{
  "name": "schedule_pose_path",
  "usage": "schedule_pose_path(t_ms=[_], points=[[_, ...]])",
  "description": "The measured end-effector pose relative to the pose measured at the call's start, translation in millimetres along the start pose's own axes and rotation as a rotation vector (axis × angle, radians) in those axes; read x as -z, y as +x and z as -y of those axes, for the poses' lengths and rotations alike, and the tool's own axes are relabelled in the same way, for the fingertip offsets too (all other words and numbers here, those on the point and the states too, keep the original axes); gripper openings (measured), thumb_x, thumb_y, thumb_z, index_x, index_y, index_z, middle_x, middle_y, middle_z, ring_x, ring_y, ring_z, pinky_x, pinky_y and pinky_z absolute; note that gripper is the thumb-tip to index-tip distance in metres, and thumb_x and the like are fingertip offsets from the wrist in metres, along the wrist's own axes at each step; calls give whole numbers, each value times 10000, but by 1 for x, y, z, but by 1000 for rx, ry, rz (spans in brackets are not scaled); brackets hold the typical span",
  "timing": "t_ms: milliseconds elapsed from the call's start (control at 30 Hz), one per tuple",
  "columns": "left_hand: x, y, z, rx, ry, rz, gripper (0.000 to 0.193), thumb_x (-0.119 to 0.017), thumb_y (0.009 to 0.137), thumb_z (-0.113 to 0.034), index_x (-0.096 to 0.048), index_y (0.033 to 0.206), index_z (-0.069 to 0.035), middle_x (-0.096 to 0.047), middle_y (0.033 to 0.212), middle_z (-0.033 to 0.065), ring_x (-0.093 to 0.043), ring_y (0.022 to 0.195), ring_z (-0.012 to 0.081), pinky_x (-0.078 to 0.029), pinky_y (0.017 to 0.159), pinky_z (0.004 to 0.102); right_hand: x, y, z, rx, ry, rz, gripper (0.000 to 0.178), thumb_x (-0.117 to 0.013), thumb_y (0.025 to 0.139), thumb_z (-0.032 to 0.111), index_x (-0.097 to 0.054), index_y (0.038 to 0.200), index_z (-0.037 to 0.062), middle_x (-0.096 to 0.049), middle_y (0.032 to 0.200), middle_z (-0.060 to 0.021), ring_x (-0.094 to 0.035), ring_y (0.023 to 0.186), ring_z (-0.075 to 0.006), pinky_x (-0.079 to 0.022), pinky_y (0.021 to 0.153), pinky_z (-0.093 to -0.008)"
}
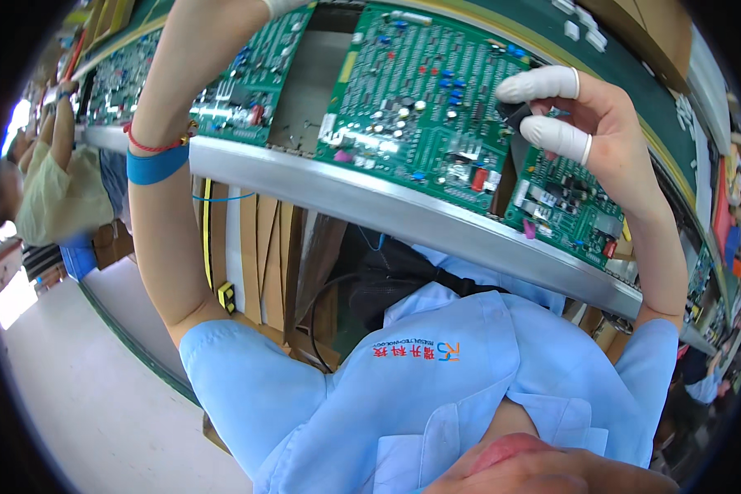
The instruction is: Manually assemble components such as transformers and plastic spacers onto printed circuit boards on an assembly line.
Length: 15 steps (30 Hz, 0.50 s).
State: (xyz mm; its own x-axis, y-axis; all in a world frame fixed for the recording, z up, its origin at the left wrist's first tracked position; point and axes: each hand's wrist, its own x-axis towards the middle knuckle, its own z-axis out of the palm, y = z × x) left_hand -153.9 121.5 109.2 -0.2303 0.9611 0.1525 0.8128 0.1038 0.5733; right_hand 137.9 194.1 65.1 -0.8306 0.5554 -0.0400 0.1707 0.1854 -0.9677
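Observation:
My right hand (pixel 609 132) is closed, its white-cotted thumb and finger pinching a small black electronic component (pixel 514 114). It is held over the right edge of a large green circuit board (pixel 379 107) crowded with parts. Below this hand lies another green board (pixel 564 202), partly covered by it. My left arm reaches up over a third board (pixel 259 74); only part of my left hand (pixel 222 16) shows at the top edge, with one white finger cot. Its fingers are cut off by the frame, so what they hold is hidden. A blue band is around my left wrist.
A metal rail (pixel 370 193) runs along the near side of the boards. Small white parts (pixel 584 33) lie at the far right, near a cardboard box (pixel 667 29). Cardboard sheets (pixel 263 255) stand below the rail. Another person (pixel 66 189) works at the far left.

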Motion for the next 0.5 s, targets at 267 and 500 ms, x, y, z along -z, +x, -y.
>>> schedule_pose_path(t_ms=[267,500], points=[[5,-38,37,191,-274,80,243,-751,837,-85,-686,1032,45,-702,876,43,-627,749,77,-519,696,222,-62,63,9,152,-595,30,225,-648,808,69,-690,1029,54,-678,867,-94,-659,795,-224,-520,704,-332],[6,-57,49,54,-161,-23,260,-696,869,-72,-689,1104,37,-709,973,112,-633,832,123,-508,733,250,-108,78,-6,433,-1001,-35,231,-638,784,57,-650,1014,78,-668,850,-77,-666,866,-272,-523,652,-424]])
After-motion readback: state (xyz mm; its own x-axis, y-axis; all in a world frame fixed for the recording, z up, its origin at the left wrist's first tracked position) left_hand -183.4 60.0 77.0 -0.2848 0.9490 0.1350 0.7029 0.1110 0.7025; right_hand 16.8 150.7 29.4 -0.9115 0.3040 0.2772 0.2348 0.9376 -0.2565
